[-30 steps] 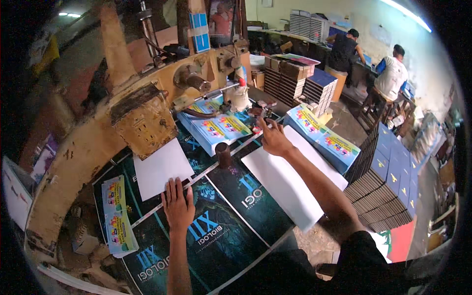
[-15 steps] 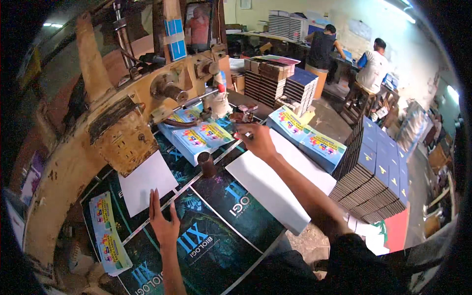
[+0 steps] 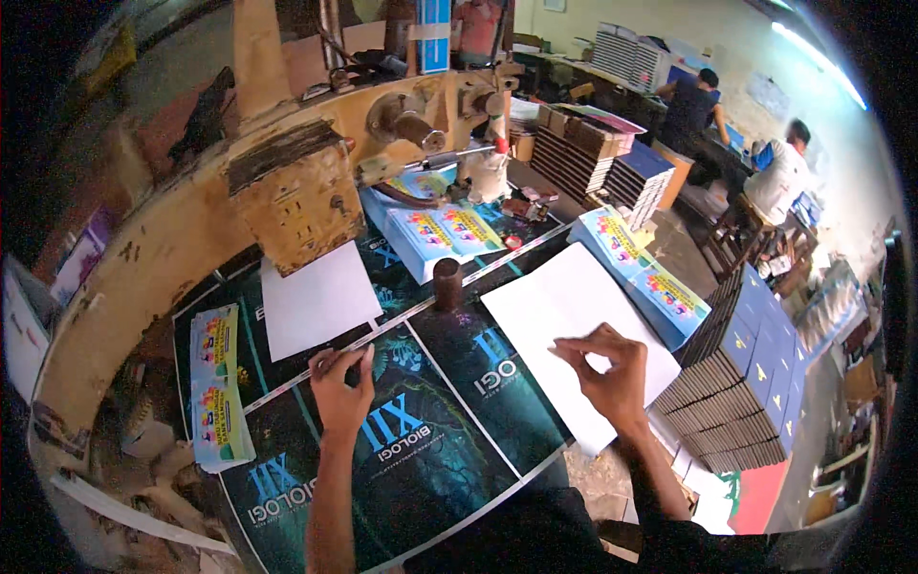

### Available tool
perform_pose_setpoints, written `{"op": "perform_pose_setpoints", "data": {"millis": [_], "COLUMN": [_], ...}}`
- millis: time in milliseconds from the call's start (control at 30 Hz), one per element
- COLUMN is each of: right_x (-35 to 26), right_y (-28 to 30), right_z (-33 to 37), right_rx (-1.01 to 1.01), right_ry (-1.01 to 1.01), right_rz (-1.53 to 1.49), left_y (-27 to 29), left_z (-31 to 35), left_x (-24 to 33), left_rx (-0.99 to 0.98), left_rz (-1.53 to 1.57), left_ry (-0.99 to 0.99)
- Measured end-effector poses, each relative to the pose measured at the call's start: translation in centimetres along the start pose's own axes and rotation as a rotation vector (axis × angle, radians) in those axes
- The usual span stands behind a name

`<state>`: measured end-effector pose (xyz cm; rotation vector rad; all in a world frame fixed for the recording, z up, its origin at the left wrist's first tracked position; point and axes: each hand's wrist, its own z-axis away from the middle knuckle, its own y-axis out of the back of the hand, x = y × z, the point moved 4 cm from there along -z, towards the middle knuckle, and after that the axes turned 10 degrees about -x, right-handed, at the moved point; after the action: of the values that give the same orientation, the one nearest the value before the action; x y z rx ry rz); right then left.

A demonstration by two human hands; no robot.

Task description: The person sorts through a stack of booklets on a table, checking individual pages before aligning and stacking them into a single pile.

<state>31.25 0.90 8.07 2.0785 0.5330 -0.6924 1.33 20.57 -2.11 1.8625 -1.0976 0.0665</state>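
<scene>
My left hand hovers over dark green printed sheets, near the front edge of a white sheet. Its fingers are curled, the thumb stands apart, and nothing shows in it. That sheet's far end lies under a worn, yellowish machine block. Above white paper on the right, my right hand has thumb and forefinger brought together in a pinch. Whatever is between those fingertips, if anything, is too small to make out.
A dark upright peg stands mid-table, near colourful printed covers and a red cap. More covers lie at the left and right. Stacked blue books flank the right side. Two people work at the back.
My right hand has come back from beside the red cap to above the white paper. My left hand has lifted off the white sheet's edge, its fingers now curled. The view has shifted.
</scene>
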Motion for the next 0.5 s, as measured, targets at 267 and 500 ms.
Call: {"op": "perform_pose_setpoints", "data": {"millis": [267,500], "right_x": [0.8,2.2], "right_y": [-0.1,1.9], "right_z": [4.3,8.3], "right_rx": [0.012,-0.042], "right_ry": [-0.167,-0.276], "right_rz": [-0.146,-0.006], "left_y": [-3.8,-9.2], "left_z": [-4.8,-8.9], "left_x": [8.6,8.5], "left_rx": [0.007,-0.041], "left_rz": [0.284,0.253], "left_ry": [-0.073,-0.123]}}
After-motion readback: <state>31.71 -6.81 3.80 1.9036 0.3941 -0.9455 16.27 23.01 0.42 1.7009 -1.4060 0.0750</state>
